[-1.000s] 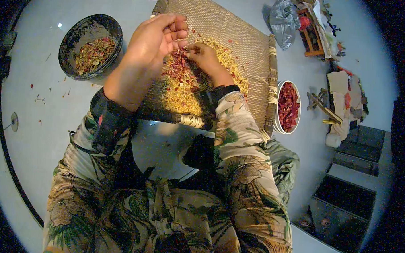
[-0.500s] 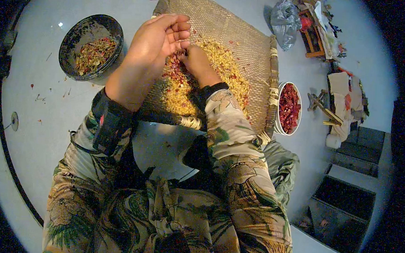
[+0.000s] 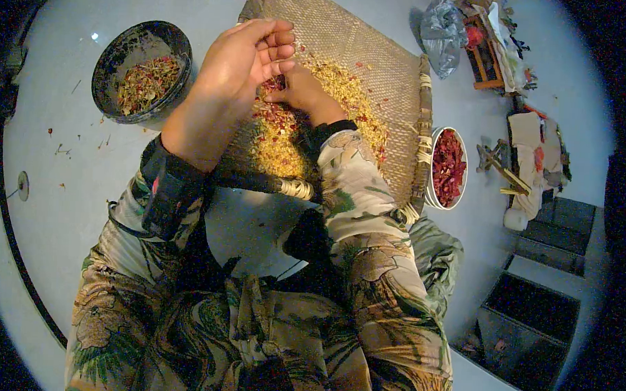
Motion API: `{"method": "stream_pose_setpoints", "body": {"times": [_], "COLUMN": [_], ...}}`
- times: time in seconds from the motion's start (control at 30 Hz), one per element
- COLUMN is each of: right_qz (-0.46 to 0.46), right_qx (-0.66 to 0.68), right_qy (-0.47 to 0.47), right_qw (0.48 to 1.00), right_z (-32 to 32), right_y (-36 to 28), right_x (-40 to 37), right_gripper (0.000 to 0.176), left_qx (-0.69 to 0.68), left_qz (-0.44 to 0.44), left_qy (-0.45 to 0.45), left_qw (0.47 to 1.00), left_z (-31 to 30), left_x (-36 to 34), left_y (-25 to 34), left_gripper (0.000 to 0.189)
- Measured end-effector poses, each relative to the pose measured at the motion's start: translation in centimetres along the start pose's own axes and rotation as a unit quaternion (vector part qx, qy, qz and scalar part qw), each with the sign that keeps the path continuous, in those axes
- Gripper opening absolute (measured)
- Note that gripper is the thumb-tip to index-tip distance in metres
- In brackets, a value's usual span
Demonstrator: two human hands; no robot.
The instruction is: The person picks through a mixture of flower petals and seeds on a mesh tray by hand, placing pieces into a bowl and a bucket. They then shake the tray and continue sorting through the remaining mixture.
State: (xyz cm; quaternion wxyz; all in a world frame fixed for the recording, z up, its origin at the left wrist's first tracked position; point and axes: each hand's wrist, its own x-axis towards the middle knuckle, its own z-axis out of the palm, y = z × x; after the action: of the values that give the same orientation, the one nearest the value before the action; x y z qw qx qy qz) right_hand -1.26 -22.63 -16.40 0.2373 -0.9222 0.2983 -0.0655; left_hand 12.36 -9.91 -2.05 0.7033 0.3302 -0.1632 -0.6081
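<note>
A woven tray [image 3: 396,81] with a bound wooden rim carries a spread of yellow seeds [image 3: 276,153] mixed with red pieces [image 3: 271,115]. Above its left part, my left hand [image 3: 249,55] is raised with the palm turned to the right and the fingers loosely curved and apart; nothing shows in it. My right hand [image 3: 303,90] is low over the seeds, just beside the left fingers. Its thumb stretches left over the red pieces, away from the other fingers, which are partly hidden behind the left hand.
On the floor at the left is a black bucket [image 3: 103,85] holding dried scraps. A white bucket [image 3: 430,189] of red dried peppers stands right of the tray. Farther right are a grey plastic bag [image 3: 442,38], a small wooden stool [image 3: 493,164] and dark boxes [image 3: 530,303].
My right hand has shifted slightly down, and its thumb now reaches out to the left. My left hand has hardly moved.
</note>
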Motion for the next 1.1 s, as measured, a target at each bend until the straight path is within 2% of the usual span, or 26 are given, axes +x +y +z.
{"method": "stream_pose_setpoints", "body": {"times": [0.1, 0.2, 0.27, 0.33, 0.4, 0.5, 0.6, 0.7, 0.8, 0.9, 1.0, 1.03, 1.1], "right_qz": [0.001, 0.004, -0.028, -0.04, -0.032, -0.014, -0.076, -0.037, -0.038, 0.016, 0.104, 0.14, 0.201], "right_qx": [-0.099, -0.099, -0.103, -0.107, -0.11, -0.069, -0.035, -0.009, -0.017, -0.01, 0.206, 0.339, 0.582], "right_qy": [0.004, 0.025, 0.028, 0.031, 0.034, 0.013, 0.081, 0.053, 0.054, 0.057, 0.087, 0.078, 0.055], "right_qw": [0.995, 0.995, 0.994, 0.993, 0.993, 0.997, 0.993, 0.998, 0.998, 0.998, 0.969, 0.927, 0.786], "right_z": [0.9, 1.4, 1.1, 0.9, 0.8, 0.7, 0.9, 0.3, 0.8, 0.0, -0.4, -0.9, -2.0], "right_y": [-1.5, -2.6, -3.0, -3.4, -3.8, -4.1, -4.6, -5.7, -5.0, -3.9, -1.8, -1.7, -1.9], "right_x": [-0.5, -0.7, -1.5, -2.0, -2.2, -2.5, -2.8, -3.4, -3.4, -3.5, -3.4, -3.8, -4.8], "right_gripper": [0.047, 0.028, 0.023, 0.025, 0.04, 0.027, 0.02, 0.024, 0.02, 0.017, 0.024, 0.023, 0.02], "left_qx": [0.002, -0.001, 0.001, 0.003, 0.004, 0.004, 0.007, 0.007, 0.007, 0.005, 0.017, 0.026, 0.068], "left_qz": [0.001, 0.003, 0.003, 0.003, 0.003, 0.009, 0.019, 0.021, 0.023, 0.019, 0.009, 0.009, 0.032], "left_qy": [-0.001, 0.0, -0.001, -0.005, -0.011, -0.005, 0.023, 0.024, 0.02, 0.02, 0.025, 0.024, 0.023], "left_qw": [1.0, 1.0, 1.0, 1.0, 1.0, 1.0, 1.0, 0.999, 1.0, 1.0, 1.0, 0.999, 0.997], "left_z": [0.0, 0.1, 0.1, 0.2, 0.1, 0.2, 0.8, 0.8, 0.9, 0.6, 0.5, 0.5, 0.9], "left_x": [-0.1, -0.3, -0.4, -0.4, -0.5, -0.6, -0.9, -1.0, -1.2, -1.2, -1.1, -1.2, -1.7], "left_y": [0.1, 0.1, 0.1, 0.1, 0.1, 0.0, -0.1, -0.1, -0.1, -0.1, -0.1, -0.1, -0.1], "left_gripper": [0.021, 0.021, 0.021, 0.021, 0.021, 0.022, 0.022, 0.022, 0.022, 0.021, 0.022, 0.023, 0.024]}}
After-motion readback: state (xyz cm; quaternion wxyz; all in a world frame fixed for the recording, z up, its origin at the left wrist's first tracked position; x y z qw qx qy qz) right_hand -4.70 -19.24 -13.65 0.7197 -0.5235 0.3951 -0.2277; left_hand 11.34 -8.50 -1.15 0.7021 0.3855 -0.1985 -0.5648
